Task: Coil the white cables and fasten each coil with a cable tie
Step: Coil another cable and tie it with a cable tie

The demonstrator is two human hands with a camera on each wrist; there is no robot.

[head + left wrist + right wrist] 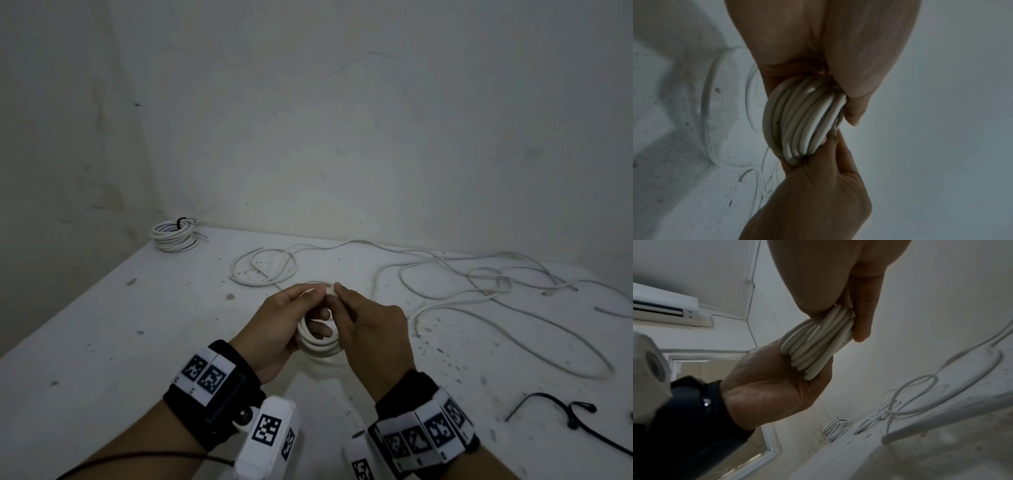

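A small coil of white cable (pixel 318 342) is held upright above the table, between both hands. My left hand (pixel 310 301) grips its left side, thumb on top and fingers curled through the middle. My right hand (pixel 342 308) grips the right side, its thumb pinching the top of the coil beside the left thumb. The left wrist view shows several turns of the coil (pixel 803 120) squeezed between the left hand (pixel 849 105) and the right hand (pixel 818 162). From the right wrist, the coil (pixel 813 345) sits between the right hand (pixel 859 321) and the left hand (pixel 777 386).
A finished coil (pixel 173 234) bound with a black tie lies at the table's back left corner, also visible as a coil (pixel 835 428). Loose white cable (pixel 479 284) sprawls over the right half, with one loop (pixel 263 270) behind my hands. Black cable ties (pixel 561 411) lie front right.
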